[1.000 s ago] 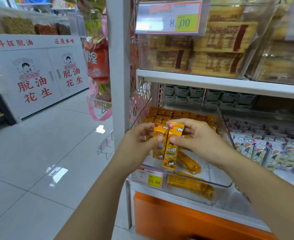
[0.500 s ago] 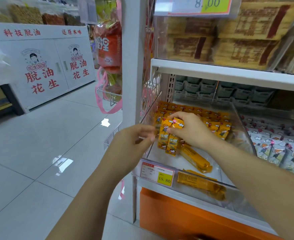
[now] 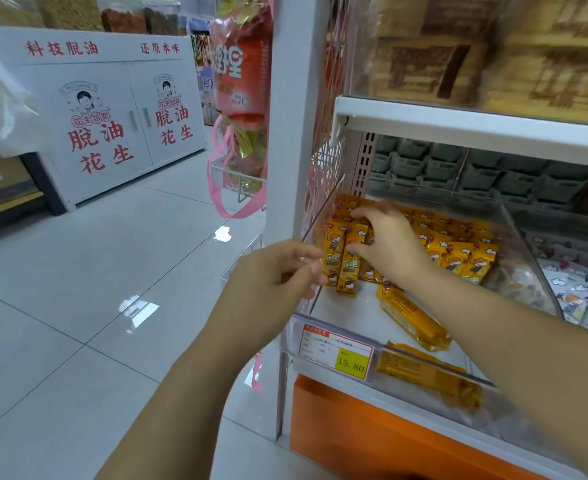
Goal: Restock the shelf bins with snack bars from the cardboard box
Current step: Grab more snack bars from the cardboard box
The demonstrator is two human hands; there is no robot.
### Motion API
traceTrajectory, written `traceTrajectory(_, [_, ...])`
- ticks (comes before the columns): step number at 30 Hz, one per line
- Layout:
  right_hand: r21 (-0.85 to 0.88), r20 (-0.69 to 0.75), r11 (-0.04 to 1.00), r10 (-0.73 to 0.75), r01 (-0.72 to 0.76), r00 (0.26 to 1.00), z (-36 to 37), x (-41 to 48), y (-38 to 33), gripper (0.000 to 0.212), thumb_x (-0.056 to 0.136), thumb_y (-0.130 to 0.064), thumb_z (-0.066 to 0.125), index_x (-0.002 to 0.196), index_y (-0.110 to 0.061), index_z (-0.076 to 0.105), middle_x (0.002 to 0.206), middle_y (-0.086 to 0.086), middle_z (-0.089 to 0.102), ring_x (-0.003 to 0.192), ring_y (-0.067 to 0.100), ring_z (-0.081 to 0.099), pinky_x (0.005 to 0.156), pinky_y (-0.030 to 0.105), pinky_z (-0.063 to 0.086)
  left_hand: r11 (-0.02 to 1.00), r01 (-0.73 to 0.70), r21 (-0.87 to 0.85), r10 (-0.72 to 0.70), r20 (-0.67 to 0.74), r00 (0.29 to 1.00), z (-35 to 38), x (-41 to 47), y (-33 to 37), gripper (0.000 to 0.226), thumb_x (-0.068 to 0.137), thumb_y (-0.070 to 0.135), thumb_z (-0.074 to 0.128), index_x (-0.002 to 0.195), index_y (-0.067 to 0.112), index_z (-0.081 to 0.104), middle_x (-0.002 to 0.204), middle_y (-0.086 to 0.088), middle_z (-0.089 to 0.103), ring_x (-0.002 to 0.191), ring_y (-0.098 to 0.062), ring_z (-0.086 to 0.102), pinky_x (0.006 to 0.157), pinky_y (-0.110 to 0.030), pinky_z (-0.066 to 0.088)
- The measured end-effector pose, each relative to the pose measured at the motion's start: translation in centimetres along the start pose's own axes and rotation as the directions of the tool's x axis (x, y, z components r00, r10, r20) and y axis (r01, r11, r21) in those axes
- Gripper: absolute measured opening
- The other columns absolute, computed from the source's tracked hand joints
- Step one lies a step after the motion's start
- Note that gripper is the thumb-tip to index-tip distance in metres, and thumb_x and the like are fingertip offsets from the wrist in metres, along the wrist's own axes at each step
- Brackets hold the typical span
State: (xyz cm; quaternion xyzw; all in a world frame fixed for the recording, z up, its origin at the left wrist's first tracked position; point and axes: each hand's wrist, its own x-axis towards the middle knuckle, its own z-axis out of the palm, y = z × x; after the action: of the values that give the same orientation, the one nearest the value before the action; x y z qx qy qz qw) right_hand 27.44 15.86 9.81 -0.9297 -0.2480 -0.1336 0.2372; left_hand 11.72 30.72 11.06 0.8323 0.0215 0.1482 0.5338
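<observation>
A clear plastic shelf bin (image 3: pixel 327 344) holds several yellow snack bars, standing in rows at its back (image 3: pixel 459 251) and lying loose near its front (image 3: pixel 412 318). My right hand (image 3: pixel 388 247) reaches into the bin and grips a pair of upright yellow bars (image 3: pixel 341 258) at the left end of the row. My left hand (image 3: pixel 272 275) hovers just outside the bin's left wall with fingers loosely curled and holds nothing. The cardboard box is out of view.
A price tag reading 15.80 (image 3: pixel 336 351) hangs on the bin's front. Another bin of white-wrapped snacks (image 3: pixel 583 289) sits to the right. The shelf above (image 3: pixel 459 129) carries brown packets. A white upright post (image 3: pixel 292 133) and hanging red bags (image 3: pixel 242 81) stand left.
My right hand has carried the yellow bars from above the bin's front back to the row. My left hand has let go of them and drawn back outside the bin.
</observation>
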Motion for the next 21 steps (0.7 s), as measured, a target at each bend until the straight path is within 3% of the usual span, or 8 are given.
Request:
traceTrajectory(3, [0.013, -0.038, 1.0, 0.007, -0.007, 0.999, -0.9, -0.9, 0.7, 0.044, 0.08, -0.02, 0.075, 0.121, -0.017, 0.059, 0.121, 0.007, 0.056, 0.107, 0.022, 0.054, 0.088, 0.027, 0.042, 1.0, 0.003, 0.007, -0.003, -0.008, 1.0, 0.1, -0.2, 0.1, 0.016, 0.094, 0.021, 0.057, 0.106, 0.026, 0.066, 0.079, 0.014, 0.073, 0.067, 0.002, 0.066, 0.068, -0.009, 0.049])
traceTrajectory(5, [-0.056, 0.09, 0.993, 0.108, -0.103, 0.99, -1.7, -1.9, 1.0, 0.035, 0.079, -0.025, 0.075, 0.109, -0.015, 0.061, 0.107, 0.005, 0.062, 0.093, 0.022, 0.059, 0.078, 0.031, 0.05, 0.999, 0.002, 0.038, -0.001, -0.014, 1.0, 0.2, -0.3, 0.2, 0.015, 0.094, 0.022, 0.057, 0.105, 0.027, 0.065, 0.079, 0.015, 0.073, 0.067, 0.003, 0.065, 0.066, -0.006, 0.047])
traceTrajectory(8, [-0.434, 0.462, 0.894, 0.329, -0.113, 0.824, -2.5, -3.5, 1.5, 0.041, 0.077, -0.034, 0.075, 0.106, -0.011, 0.059, 0.103, 0.005, 0.061, 0.094, 0.022, 0.059, 0.077, 0.032, 0.052, 0.995, -0.002, 0.096, 0.004, -0.027, 1.0, 0.5, -0.4, 0.5, 0.013, 0.093, 0.022, 0.057, 0.103, 0.029, 0.064, 0.078, 0.016, 0.072, 0.067, 0.003, 0.065, 0.07, -0.011, 0.049])
traceTrajectory(11, [-0.54, 0.523, 0.839, 0.396, -0.066, 0.755, -2.7, -4.8, 1.9, 0.039, 0.077, -0.027, 0.074, 0.111, -0.01, 0.063, 0.105, 0.005, 0.064, 0.093, 0.021, 0.061, 0.078, 0.031, 0.054, 0.983, -0.028, 0.182, 0.035, -0.036, 0.999, 0.9, -0.5, 0.7, 0.015, 0.093, 0.023, 0.057, 0.103, 0.031, 0.064, 0.081, 0.016, 0.07, 0.072, 0.0, 0.065, 0.075, -0.018, 0.05])
traceTrajectory(13, [-0.473, 0.441, 0.878, 0.308, -0.073, 0.843, -3.7, -5.3, 1.7, 0.034, 0.078, -0.029, 0.072, 0.108, -0.013, 0.066, 0.1, 0.003, 0.067, 0.089, 0.021, 0.063, 0.076, 0.035, 0.056, 0.98, -0.06, 0.191, 0.072, -0.055, 0.996, 1.3, -0.5, 1.0, 0.016, 0.093, 0.022, 0.058, 0.101, 0.034, 0.064, 0.085, 0.016, 0.068, 0.072, -0.001, 0.065, 0.072, -0.018, 0.052])
traceTrajectory(16, [-0.16, 0.231, 0.985, -0.026, 0.064, 0.973, -5.7, -6.2, 0.5, 0.027, 0.079, -0.025, 0.07, 0.105, -0.021, 0.066, 0.101, -0.002, 0.064, 0.094, 0.017, 0.059, 0.081, 0.037, 0.052, 0.996, -0.052, 0.068, 0.056, -0.051, 0.997, 2.2, -0.7, 1.8, 0.014, 0.091, 0.027, 0.06, 0.102, 0.036, 0.059, 0.088, 0.016, 0.066, 0.072, -0.002, 0.066, 0.066, -0.012, 0.049])
traceTrajectory(18, [0.008, 0.129, 0.973, -0.229, 0.23, 0.965, -6.9, -7.1, -0.9, 0.031, 0.076, -0.016, 0.07, 0.106, -0.022, 0.064, 0.098, -0.005, 0.056, 0.092, 0.013, 0.053, 0.08, 0.034, 0.047, 1.0, -0.013, -0.027, 0.012, -0.026, 1.0, 2.6, -0.7, 2.3, 0.019, 0.09, 0.036, 0.061, 0.108, 0.034, 0.057, 0.092, 0.014, 0.065, 0.072, -0.001, 0.067, 0.06, -0.009, 0.047])
traceTrajectory(21, [0.041, 0.044, 0.93, -0.367, 0.366, 0.929, -7.4, -8.1, -1.2, 0.034, 0.074, -0.013, 0.073, 0.105, -0.025, 0.062, 0.094, -0.009, 0.045, 0.085, 0.012, 0.052, 0.071, 0.036, 0.048, 0.989, 0.037, -0.144, -0.037, 0.003, 0.999, 2.7, -0.5, 2.7, 0.029, 0.089, 0.035, 0.061, 0.114, 0.02, 0.063, 0.099, 0.006, 0.067, 0.071, -0.003, 0.069, 0.057, -0.014, 0.052])
